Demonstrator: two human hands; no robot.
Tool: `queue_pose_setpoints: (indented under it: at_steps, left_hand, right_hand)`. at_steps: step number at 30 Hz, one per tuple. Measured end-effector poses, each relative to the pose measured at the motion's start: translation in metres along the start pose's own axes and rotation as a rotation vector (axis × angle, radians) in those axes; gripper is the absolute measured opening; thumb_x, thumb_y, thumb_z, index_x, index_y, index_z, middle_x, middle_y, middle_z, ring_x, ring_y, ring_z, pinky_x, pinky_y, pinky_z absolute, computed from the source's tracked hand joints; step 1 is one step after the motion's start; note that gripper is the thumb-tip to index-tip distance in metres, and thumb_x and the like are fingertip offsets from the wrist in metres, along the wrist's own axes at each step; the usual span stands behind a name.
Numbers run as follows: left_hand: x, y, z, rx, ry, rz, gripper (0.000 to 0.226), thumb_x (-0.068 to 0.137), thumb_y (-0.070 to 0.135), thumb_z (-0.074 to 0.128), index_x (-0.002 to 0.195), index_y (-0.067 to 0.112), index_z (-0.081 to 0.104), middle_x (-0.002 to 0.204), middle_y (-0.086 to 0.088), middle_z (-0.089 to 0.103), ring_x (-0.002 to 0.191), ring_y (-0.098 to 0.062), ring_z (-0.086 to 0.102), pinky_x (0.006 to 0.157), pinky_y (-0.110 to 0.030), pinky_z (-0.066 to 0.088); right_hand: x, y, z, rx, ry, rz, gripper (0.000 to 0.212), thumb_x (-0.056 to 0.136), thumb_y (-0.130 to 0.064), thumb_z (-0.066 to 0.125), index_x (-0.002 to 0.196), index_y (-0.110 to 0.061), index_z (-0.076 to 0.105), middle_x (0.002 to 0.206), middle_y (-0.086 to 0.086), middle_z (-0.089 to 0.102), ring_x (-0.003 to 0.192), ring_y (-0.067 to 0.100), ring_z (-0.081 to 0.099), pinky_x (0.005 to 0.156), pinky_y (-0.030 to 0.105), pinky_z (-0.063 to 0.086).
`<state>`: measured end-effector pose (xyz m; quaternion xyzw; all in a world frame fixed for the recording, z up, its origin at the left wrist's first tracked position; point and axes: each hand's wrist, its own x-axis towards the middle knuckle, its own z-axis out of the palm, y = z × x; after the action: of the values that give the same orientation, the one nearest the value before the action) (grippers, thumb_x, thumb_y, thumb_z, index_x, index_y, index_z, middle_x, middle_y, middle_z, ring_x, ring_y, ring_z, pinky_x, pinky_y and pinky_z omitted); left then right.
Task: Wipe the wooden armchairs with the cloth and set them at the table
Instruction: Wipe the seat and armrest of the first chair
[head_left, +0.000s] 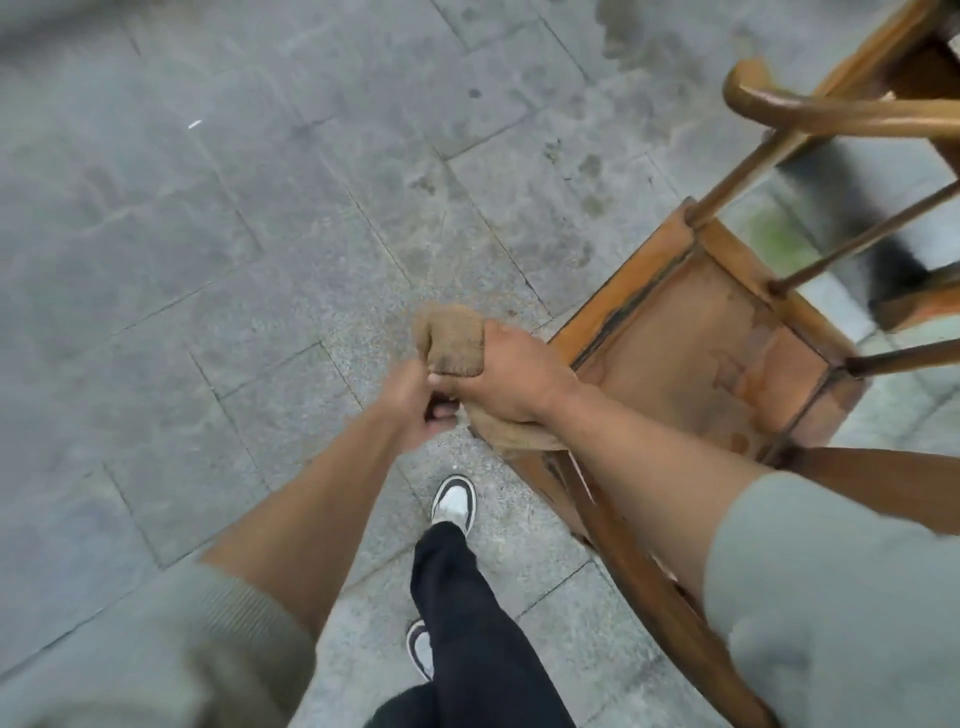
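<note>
Right hand: fingers curled, gripping brown cloth. Left hand: curled, pinching cloth's lower edge. Wooden armchair beside.

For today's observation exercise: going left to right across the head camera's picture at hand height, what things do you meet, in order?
Grey paving → left hand → brown cloth → right hand → wooden armchair's seat → chair spindle on the far right.
</note>
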<state>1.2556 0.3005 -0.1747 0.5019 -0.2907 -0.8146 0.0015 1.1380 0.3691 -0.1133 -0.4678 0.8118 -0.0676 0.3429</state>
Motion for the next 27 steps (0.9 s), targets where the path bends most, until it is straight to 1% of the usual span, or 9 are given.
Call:
queue_pose_setpoints:
  at_steps: [4,7,12,15,18,21,23,25,27]
  left_hand:
    - [-0.006,-0.011,-0.012,-0.138,0.02,0.013,0.03,0.106,0.024,0.034,0.094,0.011,0.058,0.068,-0.008,0.048,0.052,-0.017,0.042,0.043,-0.025,0.034]
    - [-0.015,-0.009,-0.029,-0.229,-0.009,-0.057,0.033,0.103,0.007,0.035,0.086,0.003,0.063,0.081,-0.014,0.059,0.063,-0.019,0.061,0.055,-0.029,0.054]
    - [-0.018,0.005,-0.048,-0.108,-0.024,-0.194,0.023,0.094,-0.005,0.046,0.105,-0.011,0.065,0.1,-0.023,0.071,0.096,-0.03,0.071,0.082,-0.039,0.059]
    - [-0.018,0.023,-0.035,-0.031,-0.105,-0.248,0.025,0.099,0.01,0.051,0.113,-0.005,0.066,0.107,-0.025,0.071,0.101,-0.033,0.071,0.081,-0.038,0.06]
    - [-0.004,0.041,-0.012,0.186,-0.09,-0.25,0.026,0.101,0.023,0.05,0.101,0.005,0.069,0.09,-0.015,0.073,0.078,-0.026,0.069,0.065,-0.036,0.057]
    - [0.008,0.046,0.007,0.582,-0.086,-0.158,0.034,0.103,0.027,0.038,0.088,0.013,0.065,0.072,-0.012,0.069,0.057,-0.023,0.063,0.05,-0.031,0.05]
    - [0.021,0.044,0.004,0.699,-0.085,-0.054,0.04,0.103,0.027,0.034,0.084,0.009,0.065,0.069,-0.012,0.068,0.061,-0.026,0.065,0.05,-0.032,0.049]
    - [0.03,0.041,-0.001,0.632,-0.05,-0.067,0.039,0.102,0.025,0.037,0.084,0.008,0.068,0.075,-0.012,0.071,0.071,-0.028,0.069,0.054,-0.034,0.051]
    - [0.031,0.035,-0.008,0.397,-0.05,-0.179,0.033,0.099,0.026,0.042,0.087,0.012,0.069,0.076,-0.008,0.073,0.069,-0.023,0.07,0.052,-0.032,0.052]
  right_hand:
    - [0.032,-0.012,0.005,0.043,-0.01,0.024,0.068,0.071,-0.083,0.061,0.115,-0.031,0.065,0.107,-0.003,0.071,0.094,0.022,0.067,0.075,0.034,0.051]
    - [0.057,-0.038,0.022,0.003,0.084,0.116,0.065,0.082,-0.071,0.059,0.118,-0.016,0.062,0.107,0.006,0.072,0.096,0.028,0.069,0.07,0.032,0.043]
    - [0.01,-0.026,0.009,-0.144,0.141,-0.002,0.069,0.084,-0.08,0.054,0.119,-0.022,0.057,0.109,0.001,0.069,0.092,0.021,0.068,0.077,0.037,0.058]
    - [-0.054,0.012,-0.003,-0.006,0.169,0.335,0.083,0.072,-0.095,0.05,0.124,-0.03,0.053,0.102,-0.003,0.067,0.085,0.019,0.067,0.073,0.039,0.06]
    - [-0.074,0.007,0.007,0.031,0.259,0.628,0.097,0.071,-0.098,0.044,0.125,-0.019,0.051,0.108,0.003,0.069,0.093,0.029,0.07,0.077,0.043,0.059]
    - [-0.042,-0.015,0.017,-0.14,0.331,0.642,0.084,0.087,-0.087,0.033,0.109,-0.01,0.058,0.096,0.009,0.068,0.081,0.028,0.068,0.072,0.04,0.058]
    - [-0.007,-0.029,0.021,-0.201,0.363,0.647,0.072,0.093,-0.079,0.034,0.095,-0.012,0.06,0.084,0.004,0.065,0.075,0.025,0.066,0.071,0.037,0.053]
    - [0.012,-0.041,0.027,-0.222,0.402,0.671,0.057,0.092,-0.072,0.043,0.082,-0.017,0.056,0.072,-0.001,0.058,0.069,0.021,0.063,0.068,0.035,0.044]
    - [0.008,-0.044,0.035,-0.18,0.495,0.65,0.055,0.086,-0.07,0.05,0.086,-0.017,0.062,0.076,-0.001,0.062,0.077,0.022,0.063,0.075,0.038,0.043]
